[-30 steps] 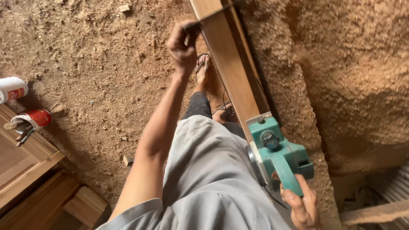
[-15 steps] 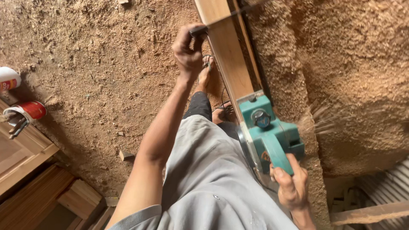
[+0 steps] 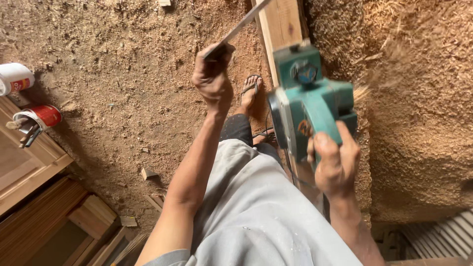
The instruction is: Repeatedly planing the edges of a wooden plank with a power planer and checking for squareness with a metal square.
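Far left, floor level: a white can [image 3: 15,78] lies at the frame edge, and just below it a red tin [image 3: 43,116] holding a few tools or brushes, too small to tell which. Both sit beside pale wooden door panels [image 3: 29,167] that fill the lower left corner. Sawdust floor [image 3: 113,88] spreads across the whole left half, thick with shavings; a few small wood offcuts [image 3: 148,173] lie loose on it.

Centre: left hand [image 3: 213,79] reaches forward, arm extended, fingers closed around the near end of a thin flat strip [image 3: 241,24], grey and narrow, that runs up and right toward the top of the frame. Material of the strip is not clear. Below the hand, a foot in a sandal [image 3: 251,93] stands on the sawdust, close beside the plank. Grey shirt [image 3: 256,216] fills the bottom centre.

Right of centre: a long wooden plank [image 3: 281,24] runs from the top edge down toward the body. A teal electric planer [image 3: 310,103] sits on it, body slightly blurred. Right hand [image 3: 335,162] grips the planer's rear handle, fingers wrapped tight around it, thumb on top. A dark cord [image 3: 290,170] hangs beneath the tool.

Right: chips spray [image 3: 379,74] out from the planer's side, blurred in the air. Beyond, a deep heap of shavings [image 3: 423,123]. Corrugated sheet [image 3: 438,236] at the lower right corner.
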